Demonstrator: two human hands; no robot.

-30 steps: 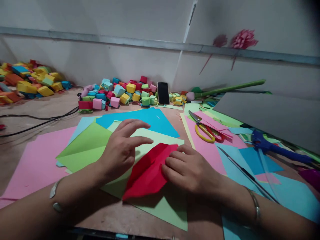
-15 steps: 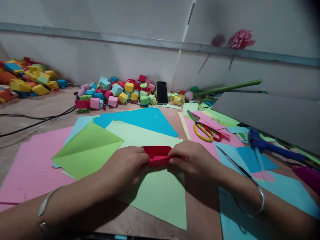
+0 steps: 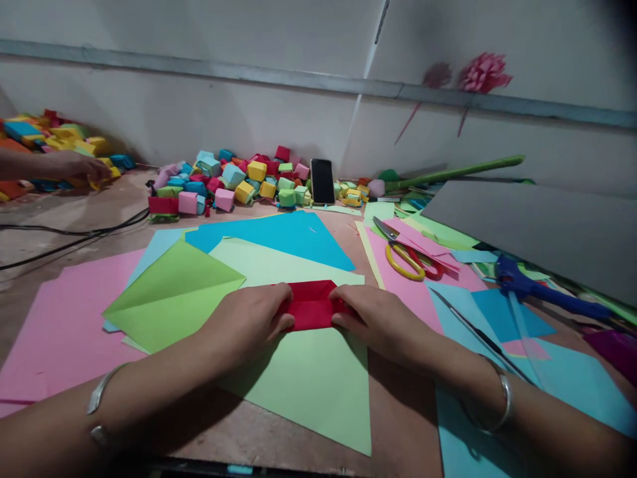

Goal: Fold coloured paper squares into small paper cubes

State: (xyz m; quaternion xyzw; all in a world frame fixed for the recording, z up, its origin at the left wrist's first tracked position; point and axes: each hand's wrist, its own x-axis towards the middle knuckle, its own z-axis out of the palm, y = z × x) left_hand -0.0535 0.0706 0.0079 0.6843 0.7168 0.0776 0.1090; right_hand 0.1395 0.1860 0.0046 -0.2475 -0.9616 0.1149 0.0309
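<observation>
A folded red paper point(image 3: 312, 307) is held between my two hands over a pale green sheet point(image 3: 318, 392). My left hand point(image 3: 256, 315) pinches its left end, thumb at the lower edge and fingers at the upper. At the right end, my right hand point(image 3: 375, 315) grips it the same way. The red paper is spread fairly flat, with a crease running across it. Left of my left hand lies a creased lime green sheet point(image 3: 174, 295). A blue sheet point(image 3: 279, 239) lies behind the pale green one.
Colourful paper cubes point(image 3: 243, 182) and a phone point(image 3: 322, 182) line the wall. Another person's hand point(image 3: 82, 166) touches a pile at the far left. Scissors point(image 3: 403, 259), a blue glue gun point(image 3: 542, 292) and an open blade point(image 3: 468, 323) lie right. Pink sheets point(image 3: 74, 318) lie left.
The red paper has been opened flatter and its inner face tilted into view; both my hands still hold its ends. Another person's hand has come in at the far left.
</observation>
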